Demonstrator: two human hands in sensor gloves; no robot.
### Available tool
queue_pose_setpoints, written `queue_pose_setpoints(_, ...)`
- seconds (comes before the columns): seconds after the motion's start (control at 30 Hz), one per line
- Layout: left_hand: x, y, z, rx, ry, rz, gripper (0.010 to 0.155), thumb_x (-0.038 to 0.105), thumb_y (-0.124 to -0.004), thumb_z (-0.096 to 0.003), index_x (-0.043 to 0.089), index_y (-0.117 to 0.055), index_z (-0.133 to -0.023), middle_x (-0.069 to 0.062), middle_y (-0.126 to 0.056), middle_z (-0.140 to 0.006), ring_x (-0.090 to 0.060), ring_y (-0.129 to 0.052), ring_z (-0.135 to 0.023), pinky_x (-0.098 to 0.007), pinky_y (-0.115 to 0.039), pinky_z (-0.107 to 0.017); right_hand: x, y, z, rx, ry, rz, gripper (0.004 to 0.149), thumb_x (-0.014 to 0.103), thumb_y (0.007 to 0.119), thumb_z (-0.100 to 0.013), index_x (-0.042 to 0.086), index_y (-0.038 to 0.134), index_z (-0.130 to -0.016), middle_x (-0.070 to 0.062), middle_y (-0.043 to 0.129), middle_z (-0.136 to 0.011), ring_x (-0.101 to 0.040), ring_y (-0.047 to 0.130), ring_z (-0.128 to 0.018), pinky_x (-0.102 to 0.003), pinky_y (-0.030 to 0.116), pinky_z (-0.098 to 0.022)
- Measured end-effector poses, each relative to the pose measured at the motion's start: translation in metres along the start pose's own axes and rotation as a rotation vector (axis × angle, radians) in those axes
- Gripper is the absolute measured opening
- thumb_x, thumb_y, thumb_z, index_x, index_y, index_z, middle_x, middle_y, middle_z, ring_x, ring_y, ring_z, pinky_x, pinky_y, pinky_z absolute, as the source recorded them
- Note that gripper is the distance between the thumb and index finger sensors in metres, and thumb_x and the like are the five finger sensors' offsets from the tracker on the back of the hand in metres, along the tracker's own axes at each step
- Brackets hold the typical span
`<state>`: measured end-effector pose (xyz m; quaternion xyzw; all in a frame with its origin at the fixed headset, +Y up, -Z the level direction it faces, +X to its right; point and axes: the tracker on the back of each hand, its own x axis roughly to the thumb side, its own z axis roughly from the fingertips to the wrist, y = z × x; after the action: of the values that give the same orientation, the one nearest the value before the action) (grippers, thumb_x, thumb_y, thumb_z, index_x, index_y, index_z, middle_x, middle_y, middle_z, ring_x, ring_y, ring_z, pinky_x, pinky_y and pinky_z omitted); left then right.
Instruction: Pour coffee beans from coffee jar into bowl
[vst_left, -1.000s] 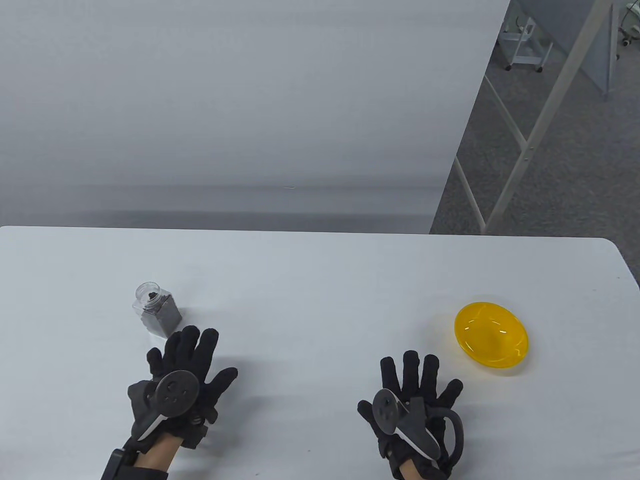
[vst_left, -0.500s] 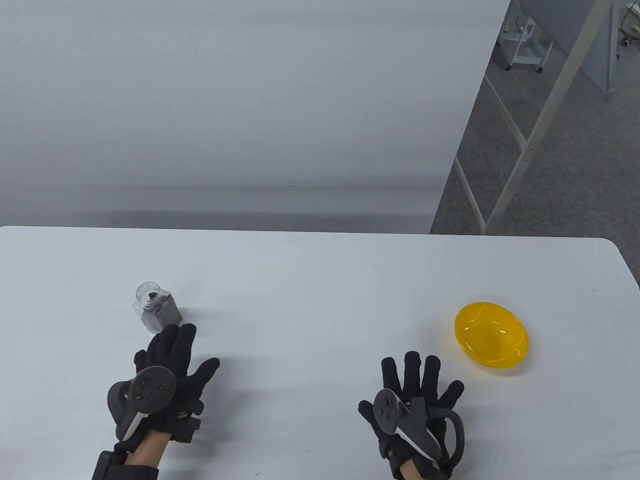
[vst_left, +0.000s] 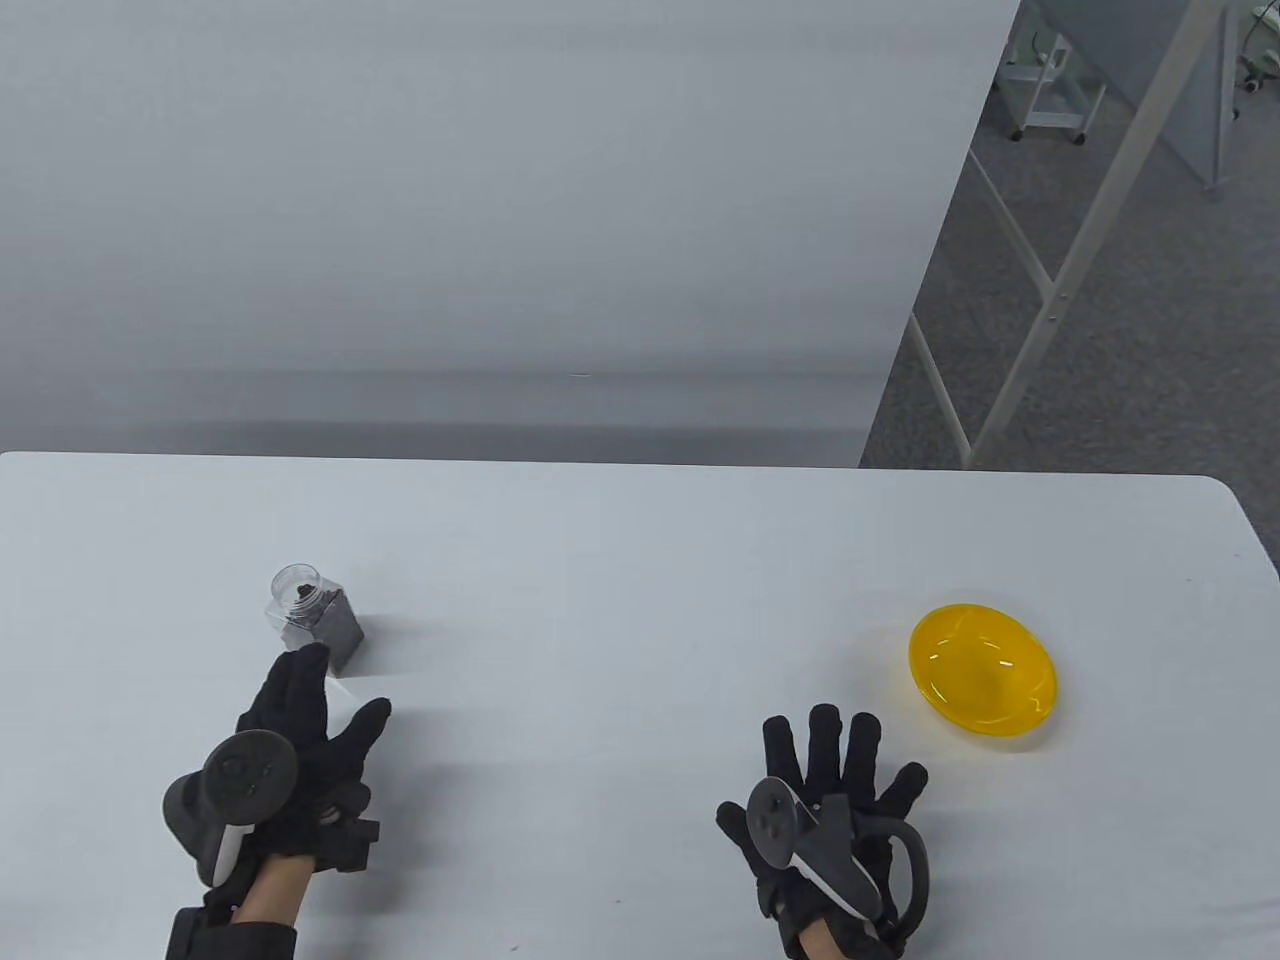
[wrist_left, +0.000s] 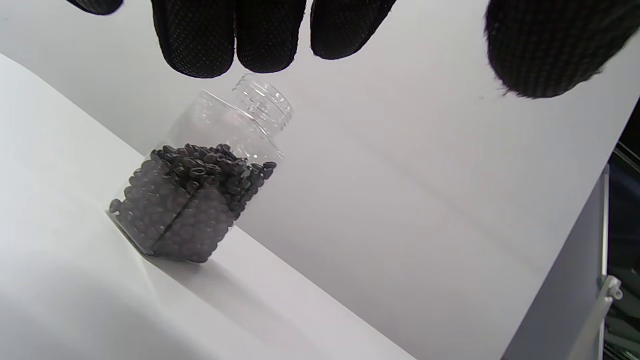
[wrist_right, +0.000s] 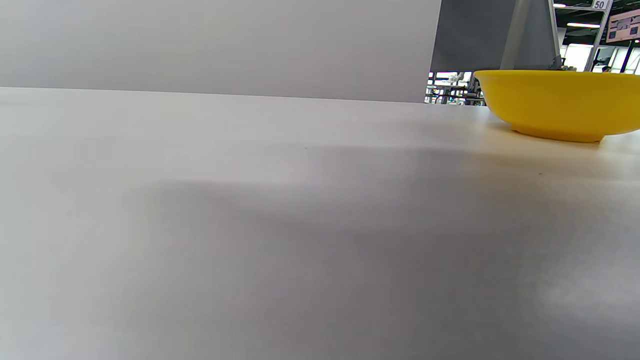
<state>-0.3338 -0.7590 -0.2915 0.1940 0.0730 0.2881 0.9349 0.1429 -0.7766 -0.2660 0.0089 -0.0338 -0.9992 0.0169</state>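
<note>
Coffee jar (vst_left: 312, 618) stands upright at 9 o'clock of the white table (vst_left: 640, 560), lidless, clear, square-sided, about half full of dark beans (wrist_left: 190, 200). Well in from the far and left edges.

Left hand (vst_left: 290, 745) sits just at the jar's 6 o'clock, fingers (wrist_left: 225, 35) spread and extended, thumb splayed toward 3 o'clock; fingertips close to the jar, no contact evident. It holds nothing.

Right hand (vst_left: 830, 800) lies flat at 5 o'clock, fingers fanned apart, gripping nothing.

Yellow bowl (vst_left: 982, 668) at 3 o'clock, near the right hand's 1 o'clock, set in from the rounded right edge.

Broad bare tabletop runs between jar and bowl.
</note>
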Motion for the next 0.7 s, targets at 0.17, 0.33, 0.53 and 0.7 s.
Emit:
queue_pose_setpoints(0.17, -0.01, 0.001, -0.002, 0.009, 0.029, -0.004, 0.095, 0.073, -0.076, -0.0354, 0.015, -0.049, -0.106, -0.022, -0.052, -0.108, -0.056, -0.065, -0.094, -0.075, -0.05, -0.06, -0.001, 0.001, 0.0, 0.008, 0.005, -0.009, 0.091, 0.082, 0.048, -0.037, 0.034, 0.0, -0.098, -0.018, -0.011, -0.105, -0.053, -0.006, -0.095, -0.086, 0.007, -0.05)
queue_pose_setpoints(0.33, -0.019, 0.001, -0.01, 0.016, 0.058, 0.005, 0.098, 0.073, -0.079, -0.0346, 0.014, -0.046, -0.106, -0.022, -0.051, -0.108, -0.056, -0.064, -0.095, -0.075, -0.05, -0.06, -0.002, -0.001, -0.002, 0.011, 0.003, -0.022, 0.092, 0.082, 0.047, -0.037, 0.034, -0.001, -0.098, -0.018, -0.012, -0.105, -0.053, -0.006, -0.095, -0.086, 0.007, -0.05)
queue_pose_setpoints(0.53, -0.03, -0.001, -0.022, 0.007, 0.108, 0.015, 0.102, 0.072, -0.083, -0.0335, 0.013, -0.043, -0.107, -0.022, -0.048, -0.109, -0.057, -0.062, -0.095, -0.076, -0.049, -0.061, -0.005, -0.004, -0.006, 0.019, 0.012, -0.071, 0.092, 0.082, 0.047, -0.037, 0.034, -0.002, -0.098, -0.018, -0.013, -0.105, -0.053, -0.008, -0.095, -0.086, 0.006, -0.05)
queue_pose_setpoints(0.7, -0.033, -0.003, -0.035, 0.005, 0.11, -0.017, 0.107, 0.071, -0.086, -0.0317, 0.011, -0.04, -0.107, -0.023, -0.046, -0.109, -0.057, -0.06, -0.096, -0.075, -0.048, -0.061, -0.006, -0.007, -0.009, 0.011, 0.018, -0.116, 0.092, 0.081, 0.049, -0.037, 0.035, -0.001, -0.098, -0.017, -0.013, -0.105, -0.052, -0.009, -0.095, -0.086, 0.005, -0.05)
